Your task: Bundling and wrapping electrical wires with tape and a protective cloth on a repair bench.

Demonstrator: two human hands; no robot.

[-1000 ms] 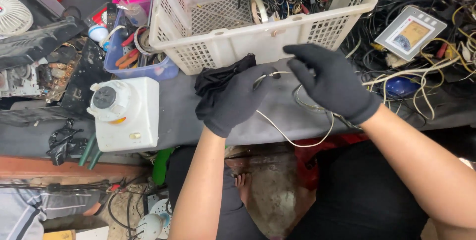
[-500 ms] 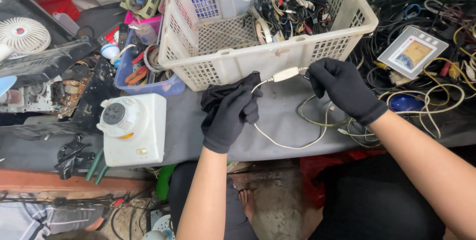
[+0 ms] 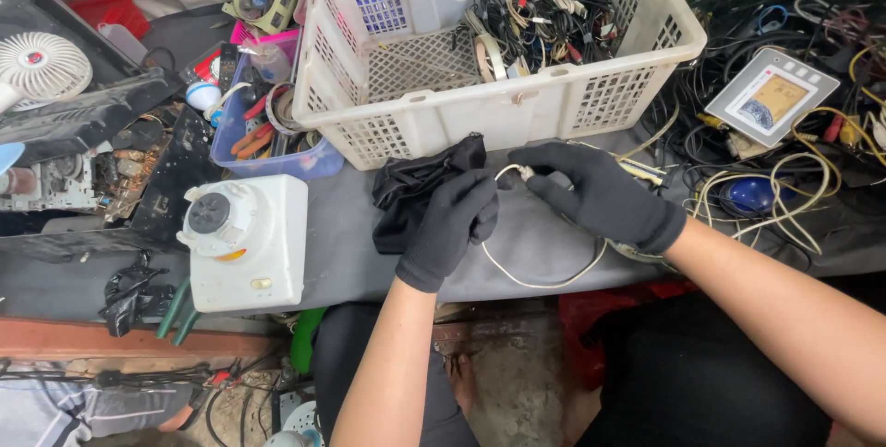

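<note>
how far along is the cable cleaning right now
Done: the white basket already holds a heap of cables. In hand: the left hand holds a black cloth at a white cable while the right hand pinches its plug end. Left: the cable's loop lies on the grey table, and a tangle of cables waits on the right.

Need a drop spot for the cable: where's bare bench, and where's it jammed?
Free: grey bench top between the white boxy appliance and the black cloth; also a front strip under the looped white cable. Crowded: right side's cable tangle, the white plastic basket, and left-side parts clutter.
</note>
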